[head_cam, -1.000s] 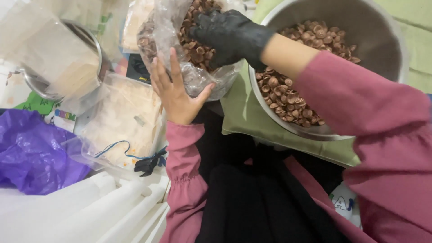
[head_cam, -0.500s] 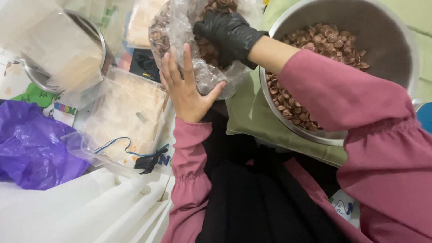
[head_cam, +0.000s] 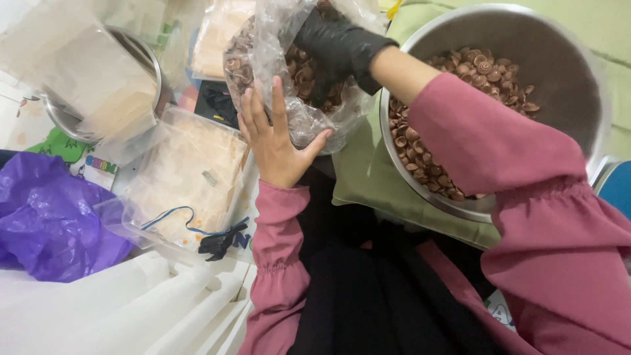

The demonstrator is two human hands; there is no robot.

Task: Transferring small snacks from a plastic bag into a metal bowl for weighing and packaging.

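Cupping the clear bag [head_cam: 309,125], left hand [head_cam: 276,141] lies just beside the steel bowl's rim [head_cam: 388,141].

We cannot see the fingertips of our gloved right hand [head_cam: 338,49], which are buried among the brown swirled pieces inside the clear plastic bag [head_cam: 305,115]. The bag's top runs off the upper edge. Our right sleeve [head_cam: 526,197] covers the near part of the steel bowl [head_cam: 565,59]. The metal pot [head_cam: 141,59] at left sits half hidden behind blurred clear packets [head_cam: 85,85].
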